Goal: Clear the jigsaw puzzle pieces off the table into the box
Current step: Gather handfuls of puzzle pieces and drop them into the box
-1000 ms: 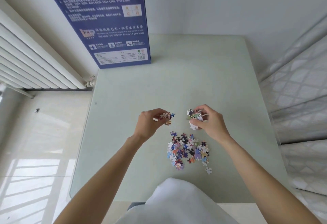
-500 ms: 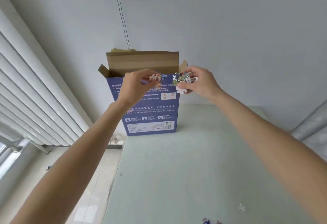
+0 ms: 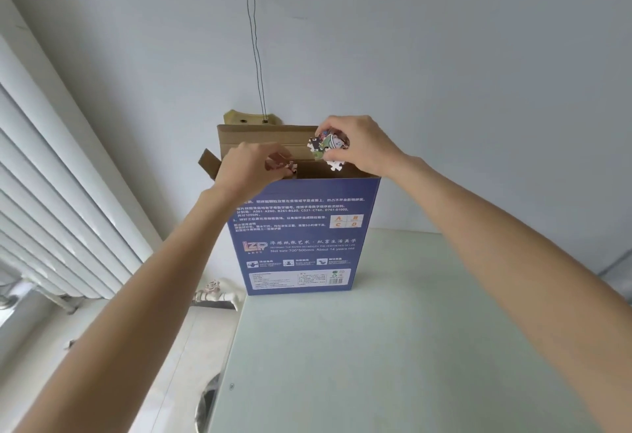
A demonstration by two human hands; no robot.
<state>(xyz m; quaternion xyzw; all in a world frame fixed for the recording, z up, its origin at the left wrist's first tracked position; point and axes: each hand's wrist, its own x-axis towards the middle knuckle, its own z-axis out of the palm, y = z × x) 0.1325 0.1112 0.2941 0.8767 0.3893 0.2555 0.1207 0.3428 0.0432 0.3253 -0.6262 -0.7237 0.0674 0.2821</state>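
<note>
A tall blue puzzle box (image 3: pixel 301 237) stands upright at the back of the pale green table (image 3: pixel 393 347), its brown cardboard flaps open at the top. Over that opening my left hand (image 3: pixel 249 169) grips a small bunch of pinkish puzzle pieces (image 3: pixel 280 164). My right hand (image 3: pixel 362 145) holds a larger colourful clump of puzzle pieces (image 3: pixel 326 148) just above the box's right side, with one white piece hanging from the clump. The pile of pieces on the table is out of view.
A white radiator (image 3: pixel 51 210) runs along the left wall, with a pipe valve (image 3: pixel 215 290) beside the table's back left corner. A thin cord (image 3: pixel 254 39) hangs down the wall behind the box. Tiled floor lies to the left of the table.
Both hands rose from the pile on the table to the top of the box, carrying their pieces. The view tilted up, so the pile left the frame.
</note>
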